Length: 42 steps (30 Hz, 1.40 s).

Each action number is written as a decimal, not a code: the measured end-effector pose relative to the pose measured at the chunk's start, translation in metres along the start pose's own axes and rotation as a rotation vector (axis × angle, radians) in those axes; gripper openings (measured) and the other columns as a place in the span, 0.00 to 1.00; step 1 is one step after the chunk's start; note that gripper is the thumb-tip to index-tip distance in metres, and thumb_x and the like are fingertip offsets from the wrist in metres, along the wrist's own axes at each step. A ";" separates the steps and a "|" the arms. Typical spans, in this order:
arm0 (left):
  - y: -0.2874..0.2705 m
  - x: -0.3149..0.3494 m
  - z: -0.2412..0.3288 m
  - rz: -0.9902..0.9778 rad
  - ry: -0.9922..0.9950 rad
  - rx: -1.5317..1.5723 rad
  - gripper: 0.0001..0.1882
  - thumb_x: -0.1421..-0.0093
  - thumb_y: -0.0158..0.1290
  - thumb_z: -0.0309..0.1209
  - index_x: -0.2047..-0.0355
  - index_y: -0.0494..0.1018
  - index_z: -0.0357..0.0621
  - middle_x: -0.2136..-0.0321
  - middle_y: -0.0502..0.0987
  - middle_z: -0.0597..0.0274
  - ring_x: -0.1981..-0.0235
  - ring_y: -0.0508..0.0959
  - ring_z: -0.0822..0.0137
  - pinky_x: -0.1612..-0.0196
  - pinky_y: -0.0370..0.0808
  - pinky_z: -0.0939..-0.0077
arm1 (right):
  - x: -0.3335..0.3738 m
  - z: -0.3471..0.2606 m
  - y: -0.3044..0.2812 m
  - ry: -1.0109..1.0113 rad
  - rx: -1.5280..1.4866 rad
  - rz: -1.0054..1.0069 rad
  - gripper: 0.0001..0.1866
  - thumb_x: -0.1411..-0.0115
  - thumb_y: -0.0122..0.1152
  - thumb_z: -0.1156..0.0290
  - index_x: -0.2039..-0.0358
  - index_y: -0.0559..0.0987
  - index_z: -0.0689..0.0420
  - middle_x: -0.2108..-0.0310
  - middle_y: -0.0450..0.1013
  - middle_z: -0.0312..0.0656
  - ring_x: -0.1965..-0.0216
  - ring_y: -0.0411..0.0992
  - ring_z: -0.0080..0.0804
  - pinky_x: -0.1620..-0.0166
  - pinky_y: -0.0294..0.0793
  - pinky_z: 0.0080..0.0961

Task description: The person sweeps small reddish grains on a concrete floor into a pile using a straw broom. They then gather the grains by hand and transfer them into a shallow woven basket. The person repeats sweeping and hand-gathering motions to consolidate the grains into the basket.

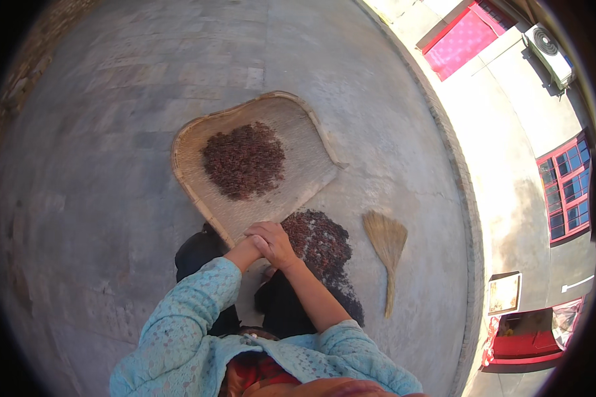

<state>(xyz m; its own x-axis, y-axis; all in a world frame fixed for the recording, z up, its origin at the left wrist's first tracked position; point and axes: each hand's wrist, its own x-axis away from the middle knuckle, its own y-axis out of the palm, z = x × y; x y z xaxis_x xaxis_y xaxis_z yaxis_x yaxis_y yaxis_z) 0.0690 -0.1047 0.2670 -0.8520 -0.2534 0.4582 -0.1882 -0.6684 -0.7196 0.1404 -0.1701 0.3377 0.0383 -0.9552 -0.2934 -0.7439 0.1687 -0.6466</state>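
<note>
My right hand is closed over my left hand, and the two are clasped in front of my knees. Most of my left hand, fingers included, is hidden under the right. Just beyond them, a woven winnowing basket with a curved rim rests on the ground, its near edge seeming to meet my hands in this view. A heap of small reddish-brown dried pieces lies in it. Beside my right hand, a darker pile of similar pieces spreads over the concrete.
A straw hand broom lies right of the dark pile. Concrete ground surrounds the basket. On the right stands a pale wall with a red-framed window, a pink door curtain and an air-conditioner unit.
</note>
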 end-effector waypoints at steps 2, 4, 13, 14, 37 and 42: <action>0.000 0.000 0.000 0.003 0.003 0.003 0.15 0.43 0.56 0.35 0.56 0.76 0.45 0.58 0.80 0.54 0.54 0.79 0.52 0.55 0.74 0.49 | 0.000 -0.001 0.000 -0.006 -0.004 0.013 0.15 0.39 0.50 0.62 0.59 0.81 0.54 0.57 0.76 0.45 0.53 0.71 0.44 0.48 0.66 0.37; 0.001 0.002 -0.001 0.005 0.004 0.007 0.15 0.43 0.56 0.35 0.56 0.76 0.45 0.58 0.80 0.54 0.54 0.79 0.52 0.55 0.74 0.50 | 0.000 0.000 0.002 -0.006 -0.015 0.006 0.15 0.39 0.49 0.62 0.59 0.81 0.54 0.57 0.75 0.45 0.53 0.71 0.44 0.48 0.66 0.37; 0.001 0.004 -0.004 0.013 0.011 0.010 0.15 0.43 0.56 0.35 0.56 0.76 0.45 0.58 0.80 0.54 0.54 0.79 0.52 0.55 0.74 0.50 | -0.001 0.000 0.005 0.007 -0.017 -0.019 0.16 0.39 0.49 0.62 0.58 0.81 0.54 0.56 0.75 0.45 0.52 0.71 0.44 0.47 0.66 0.37; 0.001 0.003 -0.003 0.012 0.018 0.010 0.15 0.43 0.56 0.35 0.56 0.76 0.45 0.58 0.80 0.54 0.54 0.79 0.52 0.55 0.74 0.50 | 0.001 0.001 0.004 0.010 -0.011 -0.016 0.16 0.39 0.49 0.62 0.58 0.81 0.54 0.56 0.75 0.45 0.52 0.71 0.44 0.47 0.66 0.37; -0.005 -0.001 -0.008 0.001 0.028 -0.028 0.14 0.42 0.55 0.35 0.57 0.75 0.44 0.59 0.80 0.53 0.54 0.79 0.51 0.55 0.74 0.52 | 0.002 0.005 0.005 -0.012 0.004 -0.023 0.17 0.37 0.47 0.58 0.60 0.80 0.54 0.58 0.74 0.44 0.54 0.70 0.44 0.49 0.64 0.37; -0.005 -0.002 -0.008 0.008 0.027 -0.027 0.14 0.42 0.55 0.35 0.57 0.75 0.44 0.59 0.80 0.52 0.54 0.79 0.51 0.55 0.75 0.53 | 0.001 0.006 0.005 -0.015 0.005 -0.022 0.17 0.37 0.47 0.58 0.60 0.80 0.54 0.58 0.74 0.43 0.54 0.69 0.43 0.49 0.64 0.36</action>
<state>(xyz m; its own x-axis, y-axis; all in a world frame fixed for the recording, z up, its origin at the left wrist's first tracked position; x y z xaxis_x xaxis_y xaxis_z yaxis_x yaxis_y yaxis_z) 0.0673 -0.0954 0.2652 -0.8660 -0.2395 0.4390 -0.1946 -0.6472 -0.7370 0.1406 -0.1691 0.3293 0.0646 -0.9550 -0.2896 -0.7392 0.1492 -0.6568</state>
